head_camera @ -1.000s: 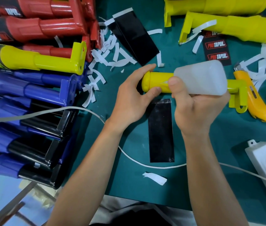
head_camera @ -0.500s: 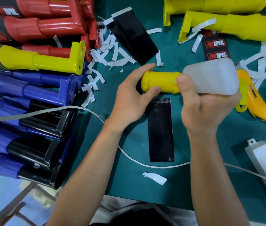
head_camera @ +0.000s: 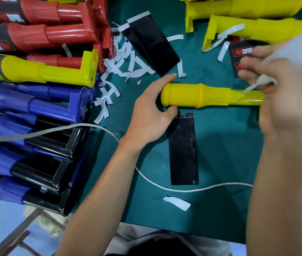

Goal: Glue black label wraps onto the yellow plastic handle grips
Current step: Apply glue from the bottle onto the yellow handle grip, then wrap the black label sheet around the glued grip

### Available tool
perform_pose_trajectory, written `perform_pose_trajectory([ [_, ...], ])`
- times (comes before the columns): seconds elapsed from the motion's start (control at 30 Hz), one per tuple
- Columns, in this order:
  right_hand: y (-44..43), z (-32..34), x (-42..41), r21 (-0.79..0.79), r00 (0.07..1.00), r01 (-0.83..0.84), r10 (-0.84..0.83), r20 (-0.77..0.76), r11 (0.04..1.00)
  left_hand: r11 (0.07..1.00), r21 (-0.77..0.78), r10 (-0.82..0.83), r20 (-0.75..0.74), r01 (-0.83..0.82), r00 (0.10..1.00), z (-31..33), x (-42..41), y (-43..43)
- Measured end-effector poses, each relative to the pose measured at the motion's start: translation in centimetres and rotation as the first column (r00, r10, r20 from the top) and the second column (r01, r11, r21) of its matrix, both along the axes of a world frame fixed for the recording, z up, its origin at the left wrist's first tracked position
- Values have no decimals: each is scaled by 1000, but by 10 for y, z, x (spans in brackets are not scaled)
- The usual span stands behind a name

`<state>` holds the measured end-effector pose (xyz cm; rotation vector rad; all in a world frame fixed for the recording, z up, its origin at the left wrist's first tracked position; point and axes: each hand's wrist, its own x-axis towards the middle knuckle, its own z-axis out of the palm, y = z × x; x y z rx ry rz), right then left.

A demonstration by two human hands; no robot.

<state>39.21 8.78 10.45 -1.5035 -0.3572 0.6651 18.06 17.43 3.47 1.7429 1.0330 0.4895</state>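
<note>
Between the hands, the yellow handle grip lay on the desk. The left hand pinched its rounded end. The right hand, blurred, gripped a glue bottle, nozzle at the shaft. The black label wrap lay flat beside the left thumb.

cam=head | views=1 | position=worn on the person's head, above the near edge of the table | facing=forward and steeply down | range=close, wide-angle, table fills most of the frame | frame=near edge low, near-left corner in view, far and right edges beyond the frame
</note>
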Motion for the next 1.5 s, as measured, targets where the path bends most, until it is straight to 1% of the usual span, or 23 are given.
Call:
perform_pose_trajectory([
  [0.03, 6, 3, 5, -156, 984, -71, 95, 153, 985, 1000, -2, -3, 3, 3, 1000, 0, 0, 0],
  [0.07, 12, 6, 8, -339, 903, -90, 220, 369, 937, 1000, -8, -3, 7, 4, 1000, 0, 0, 0],
  [0.13, 26, 8, 9, -634, 509, 35, 532, 676, 773, 1000, -27, 6, 12, -6, 1000, 1, 0, -1],
  [0.17, 34, 8, 7, -724, 337, 127, 657, 674, 678, 999, -35, 14, 14, -13, 1000, 1, 0, -1],
  [0.2, 44, 7, 4, -790, 240, 202, 752, 613, 580, 999, -41, 24, 16, -23, 1000, 1, 0, -2],
  [0.27, 63, 2, -3, -852, 135, 327, 872, 471, 409, 997, -53, 59, 20, -58, 998, 1, 1, -2],
  [0.33, 77, -1, -10, -838, 44, 437, 923, 382, 326, 991, -80, 114, 34, -111, 993, 1, 0, -3],
  [0.5, 85, 10, -34, -757, -251, 541, 930, 270, 366, 966, -119, 239, 93, -228, 966, 0, 0, -1],
  [0.57, 80, 20, -45, -774, -297, 490, 911, 284, 401, 954, -127, 284, 101, -271, 954, 0, 1, 0],
  [0.63, 68, 27, -55, -794, -327, 341, 856, 401, 503, 947, -134, 308, 103, -293, 946, 0, 2, 0],
  [0.7, 47, 31, -72, -762, -242, 112, 761, 602, 638, 946, -127, 311, 107, -298, 944, 2, 3, 1],
  [0.77, 17, 30, -94, -663, -22, -20, 663, 749, 748, 943, -115, 324, 111, -311, 940, 2, 5, 2],
  [0.8, 4, 26, -105, -681, 105, -6, 678, 728, 732, 940, -113, 334, 109, -322, 936, 2, 5, 2],
  [0.83, -8, 18, -113, -768, 199, 11, 751, 629, 640, 937, -114, 344, 112, -332, 932, 1, 5, 2],
  [0.9, -23, -3, -129, -933, 287, 62, 889, 357, 354, 931, -115, 359, 113, -347, 926, 1, 5, 1],
  [0.93, -29, -14, -134, -955, 287, 83, 910, 297, 286, 929, -110, 366, 110, -355, 924, 2, 6, 0],
  [0.97, -33, -21, -139, -954, 294, 84, 908, 300, 288, 926, -100, 375, 113, -365, 920, 3, 6, -2],
  [1.03, -39, -27, -144, -913, 343, 47, 852, 396, 406, 911, -83, 412, 120, -405, 903, 5, 7, -4],
  [1.13, -45, -29, -139, -848, 493, 63, 723, 484, 526, 871, -66, 492, 152, -488, 857, 8, 6, -7],
  [1.2, -50, -30, -124, -782, 595, -21, 636, 491, 623, 847, -69, 531, 188, -528, 826, 12, 5, -8],
  [1.3, -54, -21, -103, -519, 787, -202, 453, 419, 831, 835, -82, 545, 264, -544, 796, 20, 1, -11],
  [1.4, -47, -26, -96, -289, 918, -202, 284, 278, 936, 917, -140, 398, 352, -373, 847, 24, -7, -16],
  [1.5, -39, -42, -96, -253, 954, -198, 245, 170, 947, 984, -110, 170, 329, -142, 929, 27, -10, -26],
])
